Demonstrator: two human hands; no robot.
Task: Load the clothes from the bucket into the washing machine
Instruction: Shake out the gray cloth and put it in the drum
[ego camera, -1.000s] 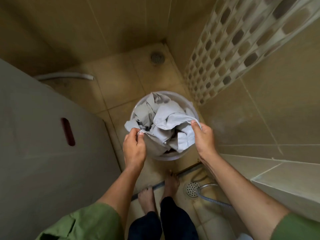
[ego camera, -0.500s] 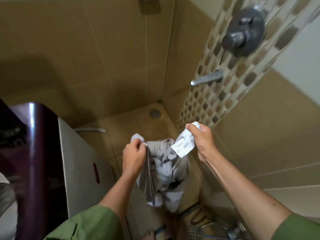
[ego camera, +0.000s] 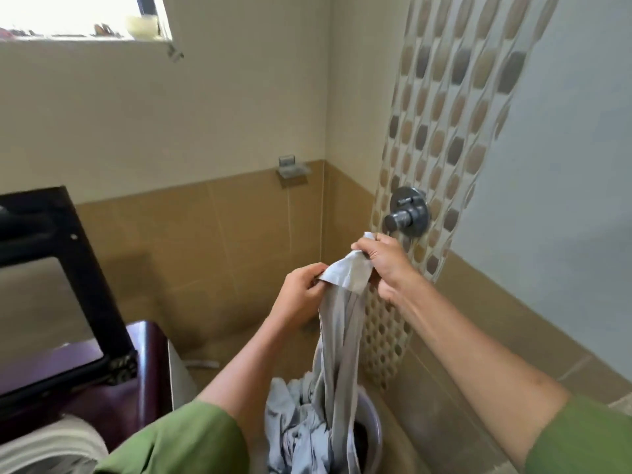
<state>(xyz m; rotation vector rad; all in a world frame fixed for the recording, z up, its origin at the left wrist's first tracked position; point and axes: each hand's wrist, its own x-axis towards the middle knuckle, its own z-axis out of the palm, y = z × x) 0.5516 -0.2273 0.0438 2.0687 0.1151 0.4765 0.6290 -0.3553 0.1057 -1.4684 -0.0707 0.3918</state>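
Observation:
A long grey garment [ego camera: 342, 336] hangs from both my hands, stretched up out of the pale bucket [ego camera: 372, 425] at the bottom centre. My left hand [ego camera: 301, 292] pinches its top edge on the left. My right hand [ego camera: 383, 265] grips the other corner, slightly higher. More grey clothes [ego camera: 294, 432] lie bunched in the bucket, hiding most of its rim. The washing machine [ego camera: 133, 364] stands at the lower left, dark maroon on top, with its black lid [ego camera: 68, 268] raised; part of its white drum opening [ego camera: 51, 446] shows at the bottom left.
A shower valve [ego camera: 408, 212] juts from the mosaic tile strip just behind my right hand. A small metal soap holder [ego camera: 292, 171] is fixed to the back wall. A window [ego camera: 82, 15] sits at the top left. Tiled walls close in behind and to the right.
Both hands have lifted the grey garment high out of the bucket and drawn closer together. My view has tilted up from the floor to the walls and the machine's raised lid.

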